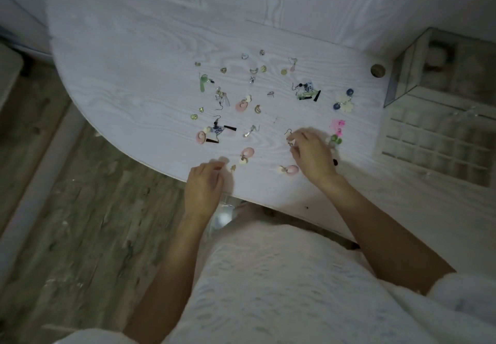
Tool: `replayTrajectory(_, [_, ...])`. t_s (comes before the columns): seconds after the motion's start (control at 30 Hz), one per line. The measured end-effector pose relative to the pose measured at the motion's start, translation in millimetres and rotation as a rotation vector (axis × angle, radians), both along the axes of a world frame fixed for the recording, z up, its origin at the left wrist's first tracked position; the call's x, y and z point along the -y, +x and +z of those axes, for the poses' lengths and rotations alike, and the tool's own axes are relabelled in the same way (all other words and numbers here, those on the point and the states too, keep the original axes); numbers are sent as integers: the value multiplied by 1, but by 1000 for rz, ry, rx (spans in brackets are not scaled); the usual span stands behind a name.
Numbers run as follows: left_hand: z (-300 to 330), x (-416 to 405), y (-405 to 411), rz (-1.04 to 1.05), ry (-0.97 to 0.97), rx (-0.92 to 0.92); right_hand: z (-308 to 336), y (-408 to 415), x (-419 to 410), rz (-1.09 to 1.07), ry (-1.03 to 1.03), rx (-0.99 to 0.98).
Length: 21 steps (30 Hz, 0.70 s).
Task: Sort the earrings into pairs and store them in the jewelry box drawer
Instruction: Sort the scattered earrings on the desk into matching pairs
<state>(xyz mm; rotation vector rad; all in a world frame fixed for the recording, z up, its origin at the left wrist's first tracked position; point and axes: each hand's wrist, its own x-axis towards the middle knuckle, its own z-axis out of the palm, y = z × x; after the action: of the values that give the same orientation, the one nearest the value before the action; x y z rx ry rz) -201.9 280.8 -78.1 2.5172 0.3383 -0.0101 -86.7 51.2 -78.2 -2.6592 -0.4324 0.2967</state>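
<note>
Dim room, pale surface (134, 80) strewn with earrings (243, 106). Right hand (312, 155) pinches a hook earring (290, 139); left hand (205, 185) rests loosely curled, holding nothing. Drawer (429, 139) sits at 3 o'clock. Tangled hooks could snag neighbours, and loose pieces near the edge may fall.

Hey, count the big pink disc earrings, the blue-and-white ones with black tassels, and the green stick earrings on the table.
Pink disc earrings: 4
Blue-and-white earrings with black tassels: 2
Green stick earrings: 1
Total: 7
</note>
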Motion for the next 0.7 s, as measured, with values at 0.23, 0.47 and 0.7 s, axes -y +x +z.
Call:
replayTrajectory(0.23, [-1,-5,-4,35,-17,-56,-1,-6,-7,-73,48,-79])
replayTrajectory(0.47, [-5,10,15,49,-94,-70,-1,6,-14,-162,136,-115])
replayTrajectory(0.7, [-7,10,36,85,-130,-45,-1,17,-21,-158,131,-81])
